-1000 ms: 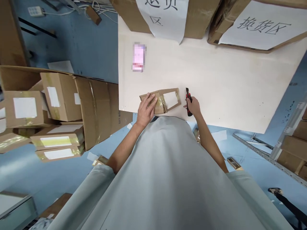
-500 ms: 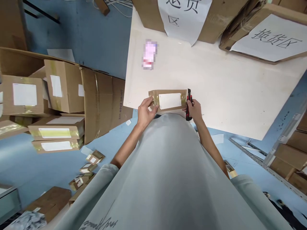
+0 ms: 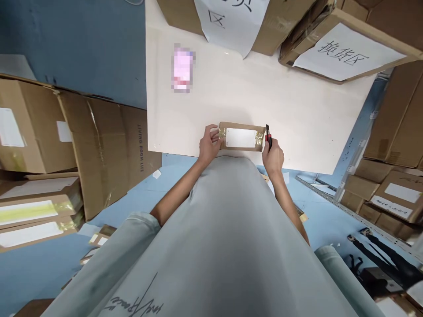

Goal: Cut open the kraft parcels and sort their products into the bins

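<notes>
A small flat cardboard parcel (image 3: 243,137) with a white label and clear tape lies on the pale table (image 3: 297,110) near its front edge. My left hand (image 3: 209,145) grips the parcel's left end, fingers closed on it. My right hand (image 3: 272,156) is closed around a red and black utility knife (image 3: 269,137), whose tip sits at the parcel's right end.
A pink phone (image 3: 182,68) lies on the table's far left. Two big cartons with paper signs (image 3: 343,53) stand at the back. Large cardboard boxes (image 3: 99,141) crowd the blue floor on the left; more boxes (image 3: 390,189) and a metal rail sit right.
My left hand turned the parcel label-up and square to me, then took its left end. My right hand brought the knife from beside the parcel to its right end.
</notes>
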`<state>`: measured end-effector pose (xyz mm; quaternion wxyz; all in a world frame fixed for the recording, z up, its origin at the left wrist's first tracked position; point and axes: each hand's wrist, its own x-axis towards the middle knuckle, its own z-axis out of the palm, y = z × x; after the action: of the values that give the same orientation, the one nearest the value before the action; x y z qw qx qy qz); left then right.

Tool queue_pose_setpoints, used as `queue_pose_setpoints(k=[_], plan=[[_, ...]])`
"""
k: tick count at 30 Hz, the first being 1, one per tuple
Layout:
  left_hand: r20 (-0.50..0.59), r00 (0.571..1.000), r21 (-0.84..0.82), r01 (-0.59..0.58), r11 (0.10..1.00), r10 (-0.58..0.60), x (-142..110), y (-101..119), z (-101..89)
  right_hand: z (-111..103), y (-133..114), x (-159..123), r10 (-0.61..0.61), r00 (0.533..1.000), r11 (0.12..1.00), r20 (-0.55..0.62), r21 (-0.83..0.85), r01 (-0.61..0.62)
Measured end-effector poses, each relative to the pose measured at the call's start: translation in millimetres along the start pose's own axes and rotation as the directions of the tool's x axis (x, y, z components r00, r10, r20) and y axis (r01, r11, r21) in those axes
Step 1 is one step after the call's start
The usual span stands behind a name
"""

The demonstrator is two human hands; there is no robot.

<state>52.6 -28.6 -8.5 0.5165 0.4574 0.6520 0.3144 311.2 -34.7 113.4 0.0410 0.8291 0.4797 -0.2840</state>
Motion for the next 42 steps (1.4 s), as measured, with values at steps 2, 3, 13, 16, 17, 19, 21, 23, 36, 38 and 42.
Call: queue_pose_setpoints(k=[2, 3, 13, 16, 17, 19, 21, 23, 36, 38, 42], plan=[[0.018, 1.0, 0.01, -0.008, 1.0, 0.008, -2, 3, -0.5, -4, -7, -8, -0.097, 0.995, 0.985, -0.038, -0.148, 0.09], [0.029, 1.0, 0.01, -0.01, 1.0, 0.01, -3, 4, -0.8, -7, -11, -11, -0.171, 0.985, 0.966, 0.002, -0.198, 0.168], [0.037, 0.999, -0.055, 0.002, 0.999, 0.0, 0, 2, 2.2, -11, -76, 3, -0.483, 0.708, 0.562, 0.516, -0.437, 0.702], [0.026, 1.0, -0.063, -0.001, 0.998, 0.002, 0, -2, 4.1, -9, -86, 11, -0.492, 0.672, 0.504, 0.554, -0.448, 0.739], [0.023, 1.0, -0.064, -0.003, 0.998, 0.005, 1, -3, 4.8, -9, -88, 13, -0.491, 0.661, 0.487, 0.568, -0.449, 0.749], [0.017, 1.0, -0.066, -0.012, 0.998, 0.013, 2, -4, 6.1, -9, -92, 15, -0.488, 0.641, 0.455, 0.593, -0.454, 0.766], [0.014, 1.0, -0.071, -0.022, 0.997, 0.023, 2, -4, 7.4, -9, -95, 15, -0.489, 0.627, 0.427, 0.607, -0.46, 0.778], [0.012, 1.0, -0.079, -0.023, 0.997, 0.024, 2, -3, 8.8, -10, -98, 14, -0.493, 0.617, 0.404, 0.613, -0.467, 0.786], [-0.084, 0.995, -0.061, 0.046, 0.997, -0.051, -6, 7, 17.7, -30, -59, 29, -0.485, 0.648, 0.375, 0.587, -0.53, 0.761], [-0.091, 0.994, -0.028, 0.049, 0.998, -0.052, -7, 10, 22.3, -36, -52, 29, -0.47, 0.643, 0.37, 0.605, -0.526, 0.766], [-0.129, 0.991, 0.056, 0.043, 0.997, -0.035, -10, 16, 28.8, -50, -31, 35, -0.399, 0.683, 0.405, 0.611, -0.551, 0.73]])
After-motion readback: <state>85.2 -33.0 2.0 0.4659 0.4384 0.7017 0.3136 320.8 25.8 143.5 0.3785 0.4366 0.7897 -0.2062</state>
